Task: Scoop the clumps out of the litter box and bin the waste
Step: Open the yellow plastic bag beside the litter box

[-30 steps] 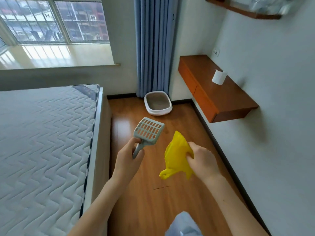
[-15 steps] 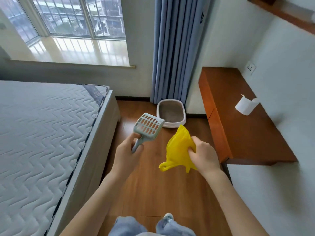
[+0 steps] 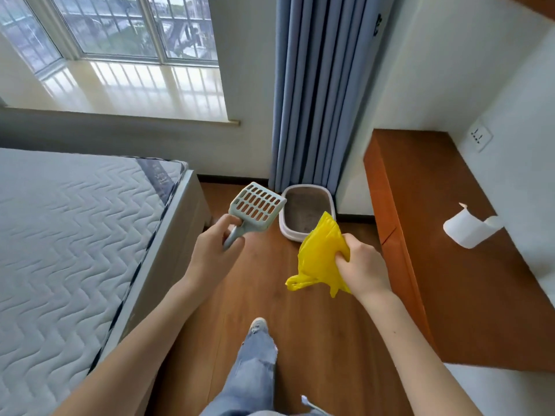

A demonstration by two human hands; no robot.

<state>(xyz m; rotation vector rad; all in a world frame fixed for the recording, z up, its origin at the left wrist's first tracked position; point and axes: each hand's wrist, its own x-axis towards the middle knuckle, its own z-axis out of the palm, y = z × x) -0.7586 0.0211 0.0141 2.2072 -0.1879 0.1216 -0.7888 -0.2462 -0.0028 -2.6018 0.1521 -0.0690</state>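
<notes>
Head view: slotted plastic scoop [image 3: 257, 205], crumpled bag [image 3: 321, 253]

Near rim of the litter box [image 3: 306, 205] hidden behind the slotted scoop [image 3: 257, 205] and yellow bag [image 3: 319, 253], any clumps in the litter too small to tell, scoop handle buried in the left hand [image 3: 214, 253], mattress [image 3: 75, 235] cut off at left edge, wooden shelf [image 3: 450, 265] cut at right

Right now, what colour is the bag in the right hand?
Bright yellow. The bag, gripped by the right hand, shows best in the head view.
</notes>
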